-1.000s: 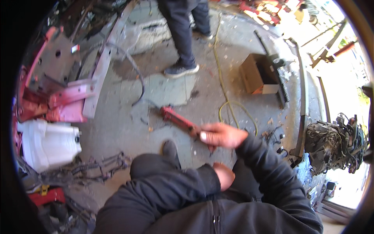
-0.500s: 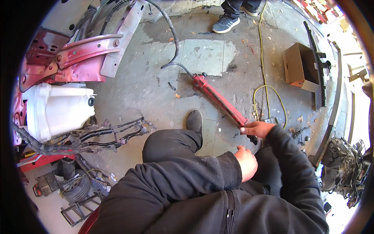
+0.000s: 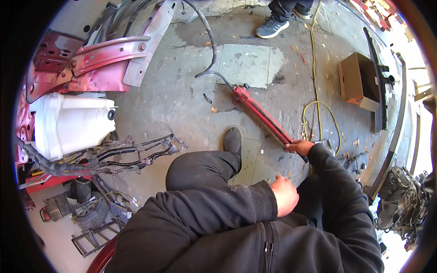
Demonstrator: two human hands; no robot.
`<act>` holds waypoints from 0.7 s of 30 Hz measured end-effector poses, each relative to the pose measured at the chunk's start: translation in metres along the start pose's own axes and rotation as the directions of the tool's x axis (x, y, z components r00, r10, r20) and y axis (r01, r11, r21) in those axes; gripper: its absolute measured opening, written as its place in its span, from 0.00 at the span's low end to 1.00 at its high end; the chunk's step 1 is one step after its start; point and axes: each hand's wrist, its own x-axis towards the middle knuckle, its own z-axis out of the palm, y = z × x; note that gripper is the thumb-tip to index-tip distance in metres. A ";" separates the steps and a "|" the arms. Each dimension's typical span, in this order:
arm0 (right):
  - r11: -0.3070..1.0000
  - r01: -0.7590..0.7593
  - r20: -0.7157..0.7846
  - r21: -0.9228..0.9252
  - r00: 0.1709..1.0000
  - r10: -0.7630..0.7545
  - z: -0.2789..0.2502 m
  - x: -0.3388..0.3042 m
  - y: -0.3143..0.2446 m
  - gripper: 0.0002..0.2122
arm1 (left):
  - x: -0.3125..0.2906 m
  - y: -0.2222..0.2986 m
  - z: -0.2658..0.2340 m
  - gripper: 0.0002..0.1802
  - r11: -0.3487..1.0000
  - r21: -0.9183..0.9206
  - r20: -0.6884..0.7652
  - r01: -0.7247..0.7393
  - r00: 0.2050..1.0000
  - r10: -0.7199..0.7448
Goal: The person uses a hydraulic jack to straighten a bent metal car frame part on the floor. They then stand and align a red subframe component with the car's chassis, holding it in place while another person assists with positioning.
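Note:
A long red hydraulic hand pump [image 3: 264, 119] lies slantwise on the floor ahead of me, a black hose [image 3: 214, 50] running from its far end. My right hand [image 3: 300, 147] is closed around the pump's near end, at the handle. A dark tip shows just past my fingers. Close to my lap, beside my right thigh, rests my left hand [image 3: 286, 195]. Its fingers are curled in, and the inside of that hand is hidden from view.
At left stand a red vehicle frame [image 3: 107, 57], a white plastic tank [image 3: 75, 125] and a loose wiring harness [image 3: 123, 157]. Rightward are a yellow cord [image 3: 314, 68], an open cardboard box [image 3: 355, 84] and a heap of dark parts [image 3: 400, 200]. Another person's shoe [image 3: 272, 27] is at the far side.
The whole view has shifted slightly, so the scene sits further right. My right hand has moved a little with the pump's handle, and a dark gap along the pump shows more clearly. My left hand stays put.

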 end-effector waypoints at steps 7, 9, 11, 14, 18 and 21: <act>0.835 0.335 0.264 0.436 0.839 -0.475 -0.043 -0.059 -0.166 0.36 | -0.003 0.007 -0.002 0.09 0.998 0.027 -0.017 -0.056 0.998 0.057; 0.821 0.392 0.083 0.415 0.883 -0.463 -0.057 -0.068 -0.206 0.36 | -0.004 0.007 -0.004 0.09 0.998 0.032 -0.029 -0.058 0.998 0.059; 0.853 0.360 0.155 0.378 0.884 -0.441 -0.058 -0.059 -0.199 0.37 | -0.008 0.005 -0.007 0.10 0.998 0.041 -0.093 -0.050 0.994 0.054; 0.976 -0.166 0.159 0.141 0.977 0.143 -0.031 -0.029 -0.098 0.39 | -0.013 0.001 -0.012 0.11 0.999 0.035 -0.014 -0.029 0.999 0.030; 0.999 -0.031 0.035 -0.023 0.999 0.031 -0.002 0.023 0.009 0.39 | -0.015 0.001 -0.010 0.12 0.999 -0.031 -0.045 -0.032 0.999 0.031; 0.981 -0.178 0.134 0.078 0.977 0.167 -0.021 0.015 -0.030 0.36 | -0.004 -0.008 0.014 0.13 0.997 -0.081 0.085 0.008 0.996 -0.001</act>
